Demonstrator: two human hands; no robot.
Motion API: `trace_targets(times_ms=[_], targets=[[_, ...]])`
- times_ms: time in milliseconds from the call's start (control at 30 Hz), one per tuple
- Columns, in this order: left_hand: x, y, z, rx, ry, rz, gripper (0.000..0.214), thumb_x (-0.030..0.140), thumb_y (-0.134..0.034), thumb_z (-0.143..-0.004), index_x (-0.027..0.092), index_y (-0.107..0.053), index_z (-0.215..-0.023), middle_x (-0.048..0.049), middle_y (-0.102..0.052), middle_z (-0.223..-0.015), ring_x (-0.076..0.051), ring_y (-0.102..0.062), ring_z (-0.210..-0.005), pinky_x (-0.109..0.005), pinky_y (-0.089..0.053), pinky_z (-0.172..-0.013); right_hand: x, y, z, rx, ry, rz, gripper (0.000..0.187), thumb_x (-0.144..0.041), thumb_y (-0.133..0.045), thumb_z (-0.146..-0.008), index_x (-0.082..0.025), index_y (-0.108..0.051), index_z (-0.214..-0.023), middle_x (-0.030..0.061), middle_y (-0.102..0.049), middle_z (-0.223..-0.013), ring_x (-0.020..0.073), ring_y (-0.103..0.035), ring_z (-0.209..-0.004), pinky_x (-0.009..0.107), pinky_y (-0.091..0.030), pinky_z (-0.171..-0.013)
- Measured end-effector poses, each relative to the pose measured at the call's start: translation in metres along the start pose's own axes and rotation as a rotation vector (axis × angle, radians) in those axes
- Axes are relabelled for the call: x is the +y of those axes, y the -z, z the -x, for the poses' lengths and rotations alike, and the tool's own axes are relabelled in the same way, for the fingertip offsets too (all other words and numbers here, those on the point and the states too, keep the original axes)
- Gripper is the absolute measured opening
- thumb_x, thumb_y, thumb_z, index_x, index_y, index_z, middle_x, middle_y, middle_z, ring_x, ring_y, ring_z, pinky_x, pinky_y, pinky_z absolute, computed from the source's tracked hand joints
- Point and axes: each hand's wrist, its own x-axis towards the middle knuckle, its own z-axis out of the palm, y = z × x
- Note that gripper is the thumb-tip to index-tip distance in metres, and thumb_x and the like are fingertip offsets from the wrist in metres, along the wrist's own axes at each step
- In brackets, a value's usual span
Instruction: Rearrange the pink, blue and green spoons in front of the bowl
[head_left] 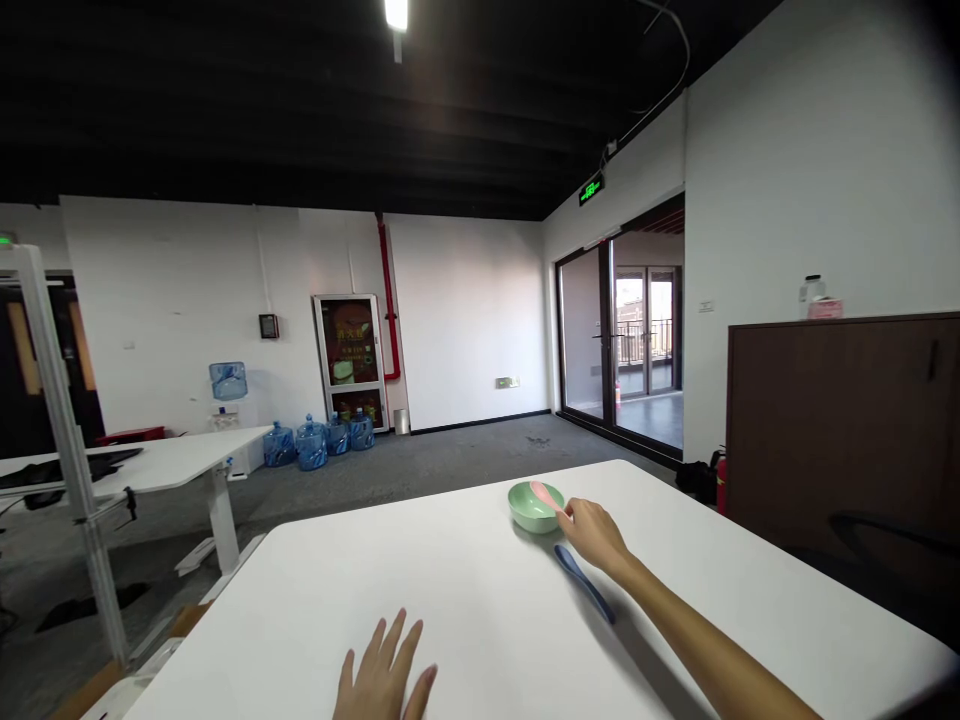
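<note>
Grip of right hand [594, 532] pinches pink spoon [543, 494], seemingly inside bowl [529, 518]; blue spoon [585, 582] near; left hand [379, 676] spread.

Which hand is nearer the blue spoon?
Right. The right hand is just beyond the blue spoon, gripping a pink spoon; the left hand is farther off, to its left.

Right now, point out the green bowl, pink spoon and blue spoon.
Green bowl [531, 526]: head view, on its outer front wall.
Pink spoon [545, 496]: head view, on the visible middle, ahead of the gripping fingers.
Blue spoon [585, 582]: head view, about mid-length.
</note>
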Motion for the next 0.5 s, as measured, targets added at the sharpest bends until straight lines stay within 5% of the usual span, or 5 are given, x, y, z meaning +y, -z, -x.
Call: trace_targets(times_ms=[267,500], targets=[[-0.001,0.011,-0.003,-0.06,-0.03,0.06,0.051,0.044,-0.036,-0.1,0.035,-0.05,-0.148,-0.0044,-0.049,-0.159,-0.033,-0.044,-0.148,-0.063,-0.044,-0.115,0.031,-0.003,0.055,0.006,-0.039,0.077,0.034,-0.026,-0.039,-0.099,-0.017,-0.067,-0.083,0.0105,-0.07,-0.085,0.02,-0.063,-0.078,0.03,-0.027,-0.061],[0.004,0.015,-0.004,-0.089,-0.015,0.076,0.052,0.043,-0.035,-0.1,0.033,-0.049,-0.149,-0.0043,-0.047,-0.16,-0.033,-0.042,-0.15,-0.063,-0.042,-0.117,0.037,-0.016,0.069,-0.094,-0.108,0.118,0.039,-0.023,-0.037,-0.098,-0.018,-0.076,-0.096,0.0176,-0.075,-0.099,0.0286,-0.069,-0.088,0.033,-0.037,-0.069]])
